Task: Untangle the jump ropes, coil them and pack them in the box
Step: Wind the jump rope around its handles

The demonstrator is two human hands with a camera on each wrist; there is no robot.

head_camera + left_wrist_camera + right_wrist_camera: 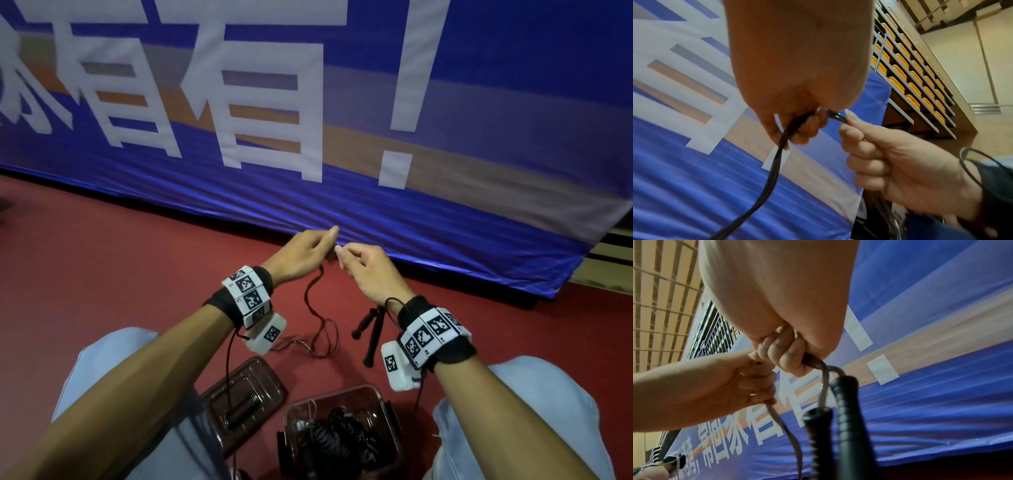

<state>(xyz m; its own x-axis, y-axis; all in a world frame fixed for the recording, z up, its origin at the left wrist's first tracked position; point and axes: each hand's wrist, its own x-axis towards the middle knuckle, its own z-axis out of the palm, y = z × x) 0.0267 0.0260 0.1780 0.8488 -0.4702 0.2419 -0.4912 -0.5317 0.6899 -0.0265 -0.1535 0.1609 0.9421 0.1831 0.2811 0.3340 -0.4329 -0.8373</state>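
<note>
Both our hands pinch one dark jump rope above the open box

Nearest in the head view, the box (387, 442) holds one coiled rope (342, 435), its lid (245, 394) beside it; our left hand (301, 255) and right hand (368, 272) pinch the jump rope (313, 301), two black handles (370, 334) dangling. Left wrist view: twisted dark strands run from curled fingers (807, 125); the pinch blurs. Right wrist view: curled fingers (785, 352) clutch the cord, and both handles are cut off below
</note>
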